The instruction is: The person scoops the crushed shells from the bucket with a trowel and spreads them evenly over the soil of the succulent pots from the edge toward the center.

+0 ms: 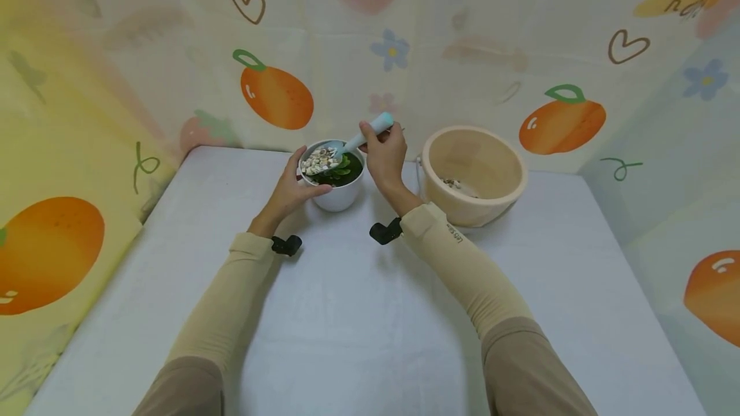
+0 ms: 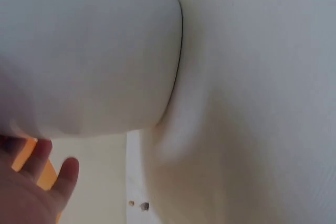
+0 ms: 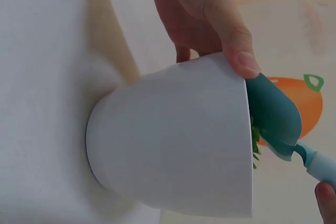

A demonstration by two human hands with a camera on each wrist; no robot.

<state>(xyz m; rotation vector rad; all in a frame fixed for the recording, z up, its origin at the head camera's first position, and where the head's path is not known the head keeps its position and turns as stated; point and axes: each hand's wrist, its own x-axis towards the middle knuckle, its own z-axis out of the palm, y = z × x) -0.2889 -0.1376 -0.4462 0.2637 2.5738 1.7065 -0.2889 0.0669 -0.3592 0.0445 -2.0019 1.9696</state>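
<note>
A white flowerpot [image 1: 341, 199] stands upright on the table, with a small green plant [image 1: 343, 164] in dark soil. My left hand [image 1: 290, 189] holds the pot at its left side, thumb near the rim, other fingers round the far side. In my right hand [image 1: 386, 158] is the pale blue handle of a small trowel [image 3: 275, 109], gripped above and right of the pot. Its scoop, loaded with light pebbles [image 1: 320, 160], lies over the left part of the pot's opening. In the right wrist view only a fingertip of the right hand shows.
Right of the pot stands a beige bucket [image 1: 471, 205] with some pebbles [image 1: 453, 183] on its bottom. A white cloth covers the table [image 1: 358, 326]. Patterned sheets [image 1: 347, 31] hang close behind and at both sides. Two tiny bits [image 2: 144, 206] lie near the pot.
</note>
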